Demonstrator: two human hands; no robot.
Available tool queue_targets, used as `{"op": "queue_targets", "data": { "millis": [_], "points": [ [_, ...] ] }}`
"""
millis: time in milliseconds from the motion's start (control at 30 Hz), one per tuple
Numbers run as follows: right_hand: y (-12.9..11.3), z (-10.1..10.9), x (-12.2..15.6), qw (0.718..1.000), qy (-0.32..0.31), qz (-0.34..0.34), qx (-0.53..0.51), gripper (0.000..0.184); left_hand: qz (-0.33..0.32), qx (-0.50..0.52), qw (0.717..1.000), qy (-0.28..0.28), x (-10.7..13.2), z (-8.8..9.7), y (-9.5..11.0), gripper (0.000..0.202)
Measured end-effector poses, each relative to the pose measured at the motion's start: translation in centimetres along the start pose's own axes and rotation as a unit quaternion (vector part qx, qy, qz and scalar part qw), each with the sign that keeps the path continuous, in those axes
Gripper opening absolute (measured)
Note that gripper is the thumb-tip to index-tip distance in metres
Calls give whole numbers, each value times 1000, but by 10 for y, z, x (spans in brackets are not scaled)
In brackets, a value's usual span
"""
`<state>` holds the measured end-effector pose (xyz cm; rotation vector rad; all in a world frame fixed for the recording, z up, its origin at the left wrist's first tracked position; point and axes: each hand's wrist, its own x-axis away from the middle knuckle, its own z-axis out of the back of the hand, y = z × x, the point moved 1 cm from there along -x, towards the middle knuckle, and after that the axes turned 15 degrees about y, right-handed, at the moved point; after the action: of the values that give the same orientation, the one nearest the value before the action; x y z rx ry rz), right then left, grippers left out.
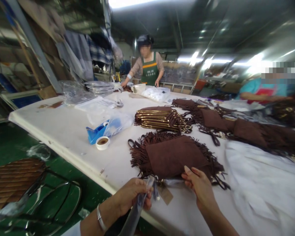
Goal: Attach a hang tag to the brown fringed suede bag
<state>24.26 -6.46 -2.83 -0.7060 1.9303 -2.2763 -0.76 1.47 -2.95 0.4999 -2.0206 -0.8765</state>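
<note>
A length of clear plastic (pixel 135 213), seemingly a bag, hangs from the closed fingers of my left hand (pixel 135 193). Just beyond lies a stack of dark brown suede fringed bags (pixel 172 154) with loop straps. My right hand (pixel 199 185) is at the near edge of that stack, its fingers curled and thumb over the suede. Whether it pinches the suede or clear plastic is hidden. Between my hands, a brown card tag (pixel 166 195) lies at the table edge. Behind the stack sits a pile of brown pouches with gold zippers (pixel 159 118).
A blue tape dispenser (pixel 95 134) and a tape roll (pixel 103 143) lie left on the white table (pixel 64 121). White sheeting (pixel 260 183) and more fringed bags (pixel 250 131) are at right. One co-worker (pixel 149 67) stands across; another (pixel 263 88) is at right. A stool (pixel 14 180) stands lower left.
</note>
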Motion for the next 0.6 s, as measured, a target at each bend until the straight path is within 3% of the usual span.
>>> {"op": "queue_targets", "data": {
  "millis": [167, 333, 433, 500, 600],
  "points": [
    [-4, -3, 1, 990, -48, -84, -98, 49, 43, 70, 996, -38, 5, 3, -3, 39],
    [-15, -14, 2, 980, -131, -132, -77, 37, -4, 58, 998, -37, 8, -8, -4, 36],
    [-30, -16, 2, 981, -150, -96, -74, 35, -22, -5, 996, -82, 12, -19, -2, 38],
    [-45, -7, 0, 984, -143, -50, -90, 34, -14, -73, 991, -107, 13, -20, -1, 46],
    [-74, 20, -5, 984, -146, 55, -85, 29, -68, -190, 977, -67, 11, -11, 0, 60]
  ]
}}
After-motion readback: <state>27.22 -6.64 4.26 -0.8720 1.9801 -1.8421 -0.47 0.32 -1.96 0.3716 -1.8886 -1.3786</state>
